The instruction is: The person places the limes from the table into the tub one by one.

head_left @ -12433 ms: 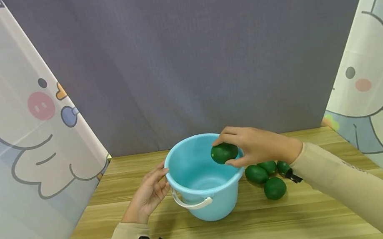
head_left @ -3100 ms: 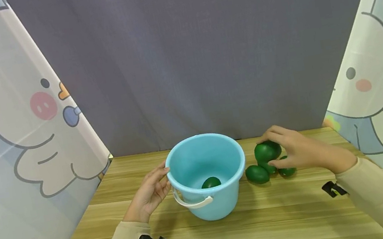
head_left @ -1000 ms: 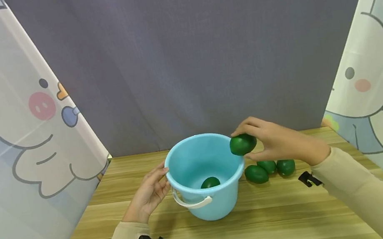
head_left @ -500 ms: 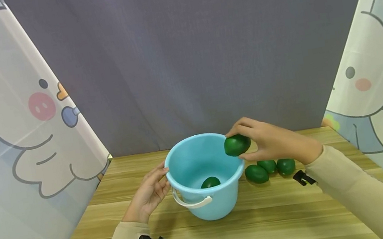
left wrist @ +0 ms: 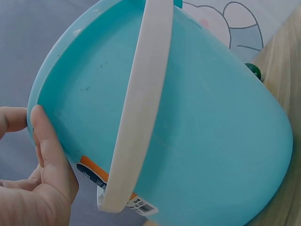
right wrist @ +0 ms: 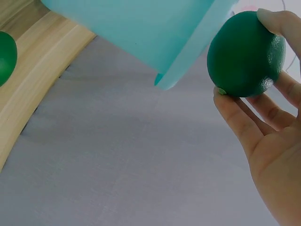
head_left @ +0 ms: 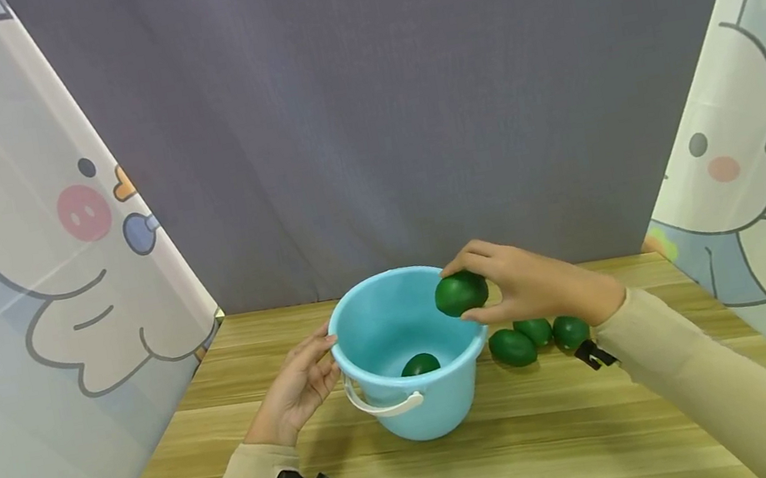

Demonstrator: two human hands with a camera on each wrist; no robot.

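Observation:
My left hand (head_left: 297,389) holds the light blue bucket (head_left: 423,410) by its left rim, thumb on one side of the wall and fingers on the other, as the left wrist view shows. My right hand (head_left: 530,282) grips a smooth, dark green avocado (head_left: 462,294) between thumb and fingertips, above the bucket's right rim. In the right wrist view this avocado (right wrist: 246,54) shows a small pale stem end. Another avocado (head_left: 420,365) lies at the bottom of the bucket, partly hidden by the front rim. The white handle (head_left: 388,407) hangs down in front.
Right of the bucket, three more avocados (head_left: 513,347) lie close together on the wooden table (head_left: 540,449). A grey curtain (head_left: 361,107) stands behind the table, with cartoon-print cloths (head_left: 29,214) at both sides.
The right hand has carried this avocado from the group on the table leftward to the bucket's rim. Earlier, another avocado went into the bucket. The left hand has stayed at the rim.

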